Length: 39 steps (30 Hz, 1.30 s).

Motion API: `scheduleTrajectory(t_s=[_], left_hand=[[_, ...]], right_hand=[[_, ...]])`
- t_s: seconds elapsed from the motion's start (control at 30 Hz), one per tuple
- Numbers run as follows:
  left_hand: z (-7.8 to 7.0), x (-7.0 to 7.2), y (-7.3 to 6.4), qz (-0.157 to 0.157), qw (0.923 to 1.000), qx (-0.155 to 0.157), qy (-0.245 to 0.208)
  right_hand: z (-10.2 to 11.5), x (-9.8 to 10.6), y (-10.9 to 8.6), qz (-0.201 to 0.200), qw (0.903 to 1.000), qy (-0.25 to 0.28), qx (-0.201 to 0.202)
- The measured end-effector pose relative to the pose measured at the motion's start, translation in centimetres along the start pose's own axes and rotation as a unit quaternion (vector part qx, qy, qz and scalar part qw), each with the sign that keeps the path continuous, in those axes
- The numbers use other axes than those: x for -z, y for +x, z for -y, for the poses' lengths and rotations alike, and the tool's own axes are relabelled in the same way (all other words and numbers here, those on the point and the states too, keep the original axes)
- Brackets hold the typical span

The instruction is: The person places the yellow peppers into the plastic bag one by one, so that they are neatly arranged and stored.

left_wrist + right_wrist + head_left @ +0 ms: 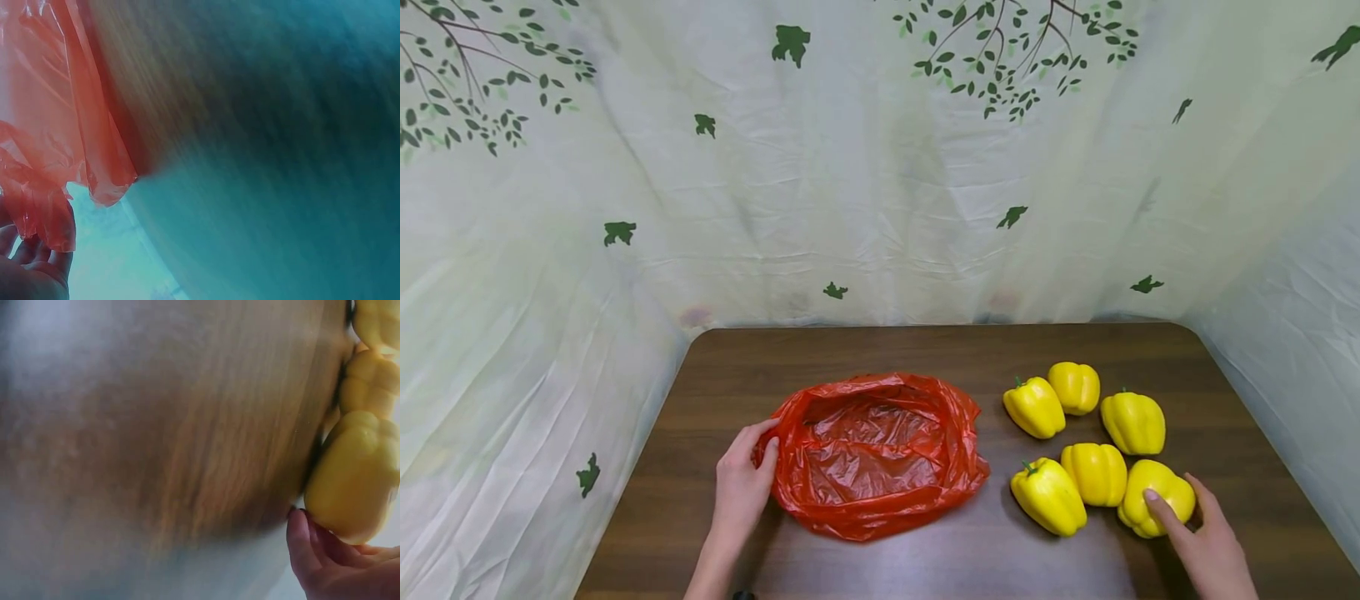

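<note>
A red plastic bag (pixel 872 467) lies spread on the table with its mouth open upward. My left hand (pixel 747 471) pinches the bag's left rim between thumb and fingers; in the left wrist view, fingers (pixel 59 259) show around the red film. At the table's right, my right hand (pixel 1206 533) holds a yellow bell pepper (pixel 1156 496), thumb on the near side and fingers on the right side. In the right wrist view, that pepper (pixel 353 481) rests against the fingertips. Its underside is hidden in the head view.
Several other yellow bell peppers stand close by, among them one (pixel 1048 497) near the bag and one (pixel 1133 423) farther back. The brown wooden table (pixel 850 350) ends at a pale curtain (pixel 880 208) printed with leaves, which also hangs along both sides.
</note>
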State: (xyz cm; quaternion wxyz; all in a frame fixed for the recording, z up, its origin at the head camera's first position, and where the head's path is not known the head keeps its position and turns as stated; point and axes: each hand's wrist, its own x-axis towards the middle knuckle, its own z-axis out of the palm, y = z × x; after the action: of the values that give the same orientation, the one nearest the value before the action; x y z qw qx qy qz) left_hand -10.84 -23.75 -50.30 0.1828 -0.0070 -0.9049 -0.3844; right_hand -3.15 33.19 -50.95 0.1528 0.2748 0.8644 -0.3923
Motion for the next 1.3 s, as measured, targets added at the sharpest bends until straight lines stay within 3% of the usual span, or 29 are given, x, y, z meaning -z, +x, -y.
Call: scheduleTrajectory(t_s=[0.4, 0.83, 1.0, 1.17, 1.3], left_hand=[[-0.1, -0.1, 0.1, 0.0, 1.0, -0.005, -0.001], [-0.1, 0.0, -0.2, -0.001, 1.0, -0.005, 0.0], [0.0, 0.0, -0.2, -0.008, 0.9999, -0.008, -0.002], [0.2, 0.0, -0.3, -0.01, 0.9999, -0.013, -0.002], [0.3, -0.1, -0.2, -0.013, 0.9998, -0.017, -0.001]], right_hand=[[-1.0, 0.6, 0.5, 0.035, 0.9984, 0.028, 0.034], [-2.0, 0.9, 0.3, 0.057, 0.9969, 0.022, 0.05], [-2.3, 1.0, 0.4, 0.062, 0.9968, 0.034, 0.038], [-2.6, 0.7, 0.5, 0.044, 0.9969, 0.066, 0.005], [-2.4, 0.4, 0.4, 0.0, 0.997, 0.077, -0.006]])
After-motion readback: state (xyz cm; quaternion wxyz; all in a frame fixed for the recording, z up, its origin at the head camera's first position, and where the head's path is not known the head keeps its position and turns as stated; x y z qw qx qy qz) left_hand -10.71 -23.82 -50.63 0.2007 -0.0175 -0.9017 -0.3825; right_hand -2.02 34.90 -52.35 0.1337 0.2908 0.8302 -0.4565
